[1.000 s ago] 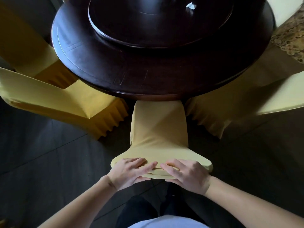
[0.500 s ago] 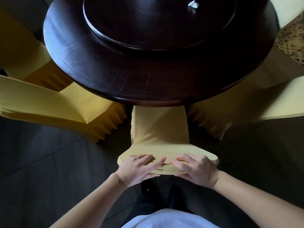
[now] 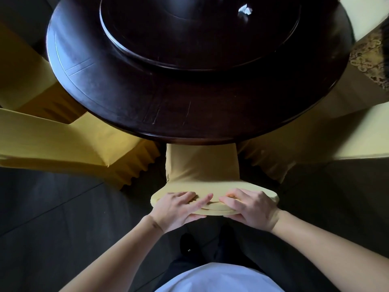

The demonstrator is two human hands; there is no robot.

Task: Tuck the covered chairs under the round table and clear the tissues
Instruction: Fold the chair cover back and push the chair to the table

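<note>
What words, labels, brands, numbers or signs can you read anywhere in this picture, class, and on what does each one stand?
None can be read.
The round table shows only scratches, no lettering.
The crumpled tissue is plain white.
The chair cover gripped by the left hand and right hand is plain yellow.
The patterned fabric carries ornament, not words.

Dim room, soft daylight from upper right, sheen on dark table [image 3: 130, 98], wide-angle bending at edges, sharp focus
</note>
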